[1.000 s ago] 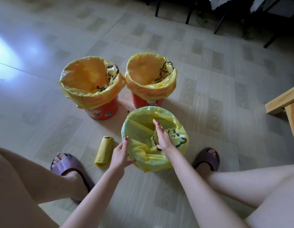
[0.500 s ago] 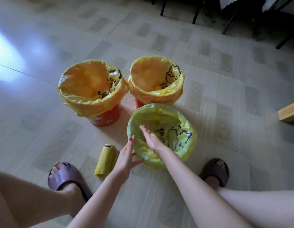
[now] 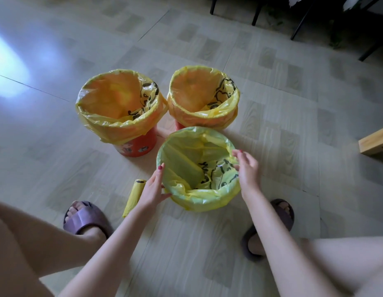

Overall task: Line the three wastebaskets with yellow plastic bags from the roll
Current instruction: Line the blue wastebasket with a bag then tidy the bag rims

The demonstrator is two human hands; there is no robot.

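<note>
Yellow plastic, thin and crinkled, lies under our left hand (image 3: pixel 153 190): the fingers are spread and press flat against the outer left side of the nearest wastebasket (image 3: pixel 199 202), thumb along the folded cuff of its bag (image 3: pixel 186 159). We cannot tell whether that hand pinches the film or only rests on it. Our right hand (image 3: pixel 246 170) is at the opposite side of the same rim, fingers loosely apart and slightly curled, holding nothing; its fingertips are at the bag's edge, and whether they touch it is unclear.

The bag in this nearest basket is pushed down inside, with black printed marks showing on its right inner wall, and its top is turned over the rim all the way round.

Just left of our left hand, the roll of bags (image 3: pixel 136 197) lies on the floor (image 3: pixel 271 125), partly hidden by the wrist, its dark-marked end pointing away from us.

Beyond, two more wastebaskets stand side by side, close to the near one. The left red basket (image 3: pixel 136 147) and the right red basket (image 3: pixel 179 126) each carry a yellow bag folded over the rim.

Our feet in purple slippers (image 3: pixel 83 219) sit on either side. A wooden furniture corner (image 3: pixel 373 141) juts in at the floor's right edge, and dark chair legs (image 3: pixel 255 12) stand along the far edge.
</note>
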